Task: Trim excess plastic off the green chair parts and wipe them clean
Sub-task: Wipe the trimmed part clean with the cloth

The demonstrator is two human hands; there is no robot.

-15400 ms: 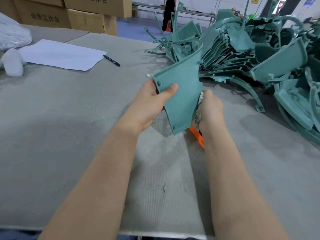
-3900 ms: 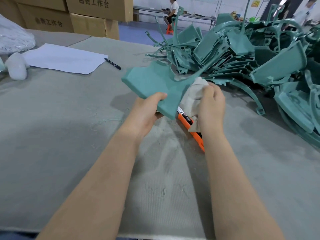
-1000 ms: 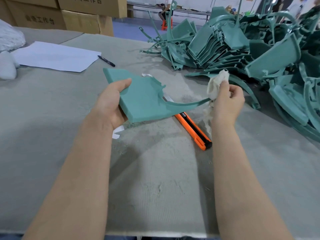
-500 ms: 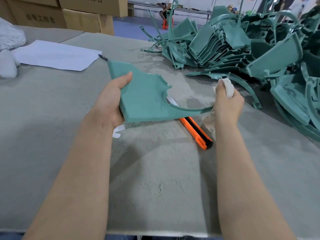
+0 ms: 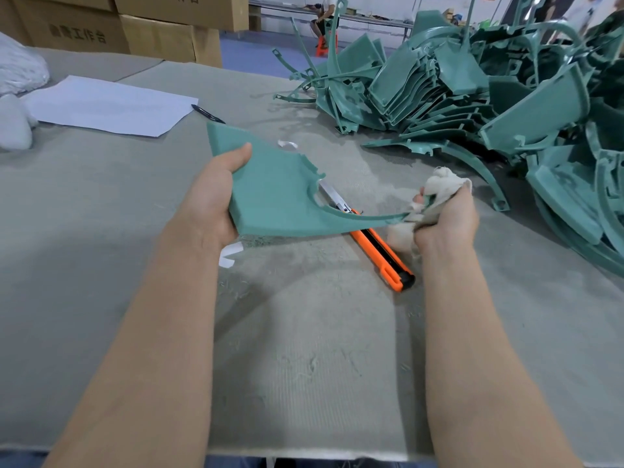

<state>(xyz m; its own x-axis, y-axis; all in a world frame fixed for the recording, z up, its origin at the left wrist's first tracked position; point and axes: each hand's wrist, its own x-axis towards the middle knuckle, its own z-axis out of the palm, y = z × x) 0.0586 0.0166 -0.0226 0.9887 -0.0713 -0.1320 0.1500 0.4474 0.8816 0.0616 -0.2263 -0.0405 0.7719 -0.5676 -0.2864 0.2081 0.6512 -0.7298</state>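
1. The left hand (image 5: pixel 216 197) grips the green chair part (image 5: pixel 277 194) by its broad flat end. The thumb is curled over the top face, and the fingers underneath are hidden by the panel.
2. The part is held just above the table (image 5: pixel 304 366), roughly level. Its thin curved arm reaches across to the right hand (image 5: pixel 445 221).
3. The right hand is closed in a fist round a crumpled pale cloth (image 5: pixel 439 184), which wraps the end of that thin arm (the tip itself is buried in the folds, so where it stops cannot be made out).
4. An orange utility knife (image 5: pixel 381 255) lies on the table between the two hands. Its blade is extended, and its middle is covered by the part's arm.
5. A pile of green parts (image 5: pixel 472 96) fills the far right of the table and is cut off by the right edge.
6. At far left lies a white sheet of paper (image 5: pixel 108 109), with a dark pen (image 5: pixel 202 111) just beside its corner. The pen's near end is hard to separate from the held part's corner.
7. Cardboard boxes (image 5: pixel 162 35) behind the table are cropped at the top.
8. A small white scrap (image 5: pixel 229 255) lies by the left wrist.
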